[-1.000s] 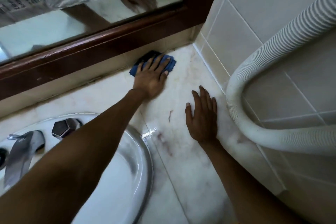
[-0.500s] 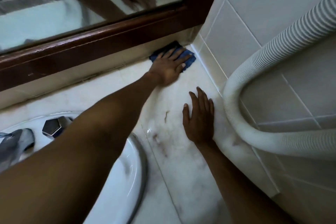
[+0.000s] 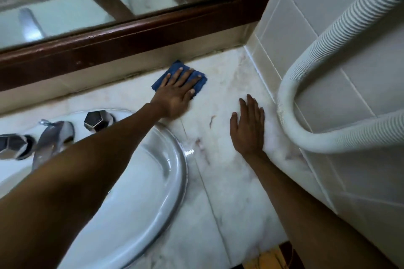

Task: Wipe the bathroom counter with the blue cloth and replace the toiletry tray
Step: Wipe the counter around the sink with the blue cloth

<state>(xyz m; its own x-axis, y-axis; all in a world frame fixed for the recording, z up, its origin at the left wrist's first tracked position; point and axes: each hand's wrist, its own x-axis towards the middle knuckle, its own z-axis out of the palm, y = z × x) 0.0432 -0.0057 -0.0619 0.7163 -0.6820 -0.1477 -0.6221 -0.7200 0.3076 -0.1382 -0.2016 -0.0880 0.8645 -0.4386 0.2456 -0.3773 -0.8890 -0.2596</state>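
The folded blue cloth (image 3: 176, 66) lies on the white marble counter (image 3: 223, 181), close to the back wall below the mirror. My left hand (image 3: 177, 96) presses flat on top of it with the fingers spread, my arm reaching across the sink. To its right, my right hand (image 3: 248, 129) rests palm down on the bare marble with fingers apart and holds nothing. A small reddish mark (image 3: 212, 120) shows on the marble between the two hands. No toiletry tray is in view.
A white oval sink (image 3: 140, 192) fills the lower left, with a chrome faucet (image 3: 50, 140) and faceted handles (image 3: 96, 121). A dark wooden mirror frame (image 3: 131, 43) runs along the back. A ribbed white hose (image 3: 306, 72) loops against the tiled right wall.
My left hand has slid the cloth to the left, away from the back right corner it reached half a second ago. My right hand stays planted on the marble.
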